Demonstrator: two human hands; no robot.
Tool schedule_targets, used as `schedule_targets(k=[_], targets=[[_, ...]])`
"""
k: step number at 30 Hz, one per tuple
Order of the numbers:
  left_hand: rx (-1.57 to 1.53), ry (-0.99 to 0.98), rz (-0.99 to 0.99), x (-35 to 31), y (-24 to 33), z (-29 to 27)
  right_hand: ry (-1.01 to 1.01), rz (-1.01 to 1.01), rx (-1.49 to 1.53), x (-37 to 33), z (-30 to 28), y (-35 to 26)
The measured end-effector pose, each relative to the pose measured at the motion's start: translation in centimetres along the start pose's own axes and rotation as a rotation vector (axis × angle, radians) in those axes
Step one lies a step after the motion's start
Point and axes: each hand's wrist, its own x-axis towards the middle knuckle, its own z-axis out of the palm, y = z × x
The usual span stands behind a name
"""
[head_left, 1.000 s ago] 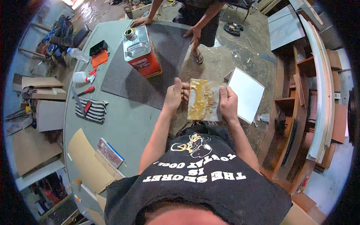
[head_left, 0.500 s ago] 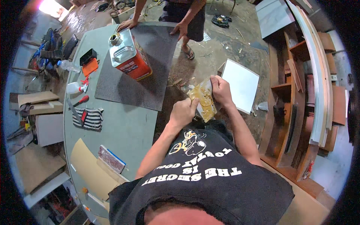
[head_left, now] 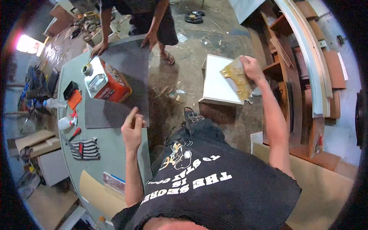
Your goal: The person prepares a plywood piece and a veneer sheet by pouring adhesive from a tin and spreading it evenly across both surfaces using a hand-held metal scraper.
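Observation:
My right hand (head_left: 253, 71) grips a pale flat piece smeared with thick yellow paste (head_left: 237, 78) by its upper edge, out to the right above a white box-like panel (head_left: 222, 82). Over the near edge of a dark grey sheet (head_left: 132, 71), my left hand (head_left: 133, 128) is held with its fingers partly stretched and nothing in them. Beyond it, a square red and silver metal can (head_left: 109, 82) with an uncapped spout stands on the sheet. The sheet lies on a green-grey table (head_left: 122, 153). A co-worker's two hands (head_left: 150, 39) rest at the sheet's far edge.
On the table's left lie a spray bottle (head_left: 67, 122), a black tray (head_left: 70, 91), an orange piece (head_left: 74, 100) and a striped cloth (head_left: 86, 148) with tools. Brown wooden shelving (head_left: 285, 73) and leaning boards stand at the right. Scraps litter the floor.
My hands have parted: the left let go of the smeared piece and moved left over the table, while the right carried it away to the right. The view has shifted.

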Motion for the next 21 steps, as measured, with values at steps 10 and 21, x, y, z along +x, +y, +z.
schedule_targets(k=[10,21], targets=[[0.011,-0.078,-0.067,3.4,1.0,7.0,-0.084,-0.004,0.229,-3.6,11.4,-10.1],[0.174,-0.253,0.199,2.7,3.9,7.4,-0.143,-0.033,0.224,-6.1,14.1,-16.1]])
